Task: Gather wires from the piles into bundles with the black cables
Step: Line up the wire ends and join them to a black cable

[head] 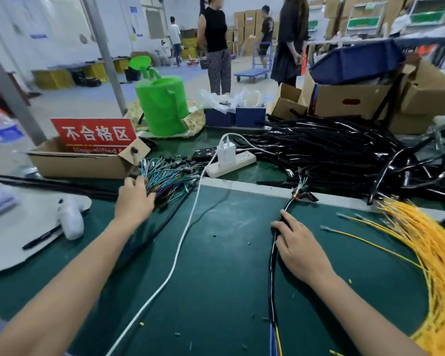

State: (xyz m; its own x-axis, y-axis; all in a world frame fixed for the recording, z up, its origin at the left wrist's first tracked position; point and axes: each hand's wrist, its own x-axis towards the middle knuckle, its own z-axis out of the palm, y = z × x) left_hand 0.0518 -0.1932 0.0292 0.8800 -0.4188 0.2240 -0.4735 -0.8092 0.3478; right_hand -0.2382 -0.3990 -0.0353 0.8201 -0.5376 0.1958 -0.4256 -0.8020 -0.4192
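A light, limp black cable (273, 255) is pinned on the mat (216, 265) under the nearly flat right hand (299, 249), while thin, tangle-prone coloured wires (172, 176) in the far-left pile, best taken near their ends, are pinched by the curled left hand (135, 199).

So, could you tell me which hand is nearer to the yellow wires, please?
Right. The right hand rests on the black cable bundle, a short way from the yellow wires; the left hand is far across the mat, at the coloured wire pile.
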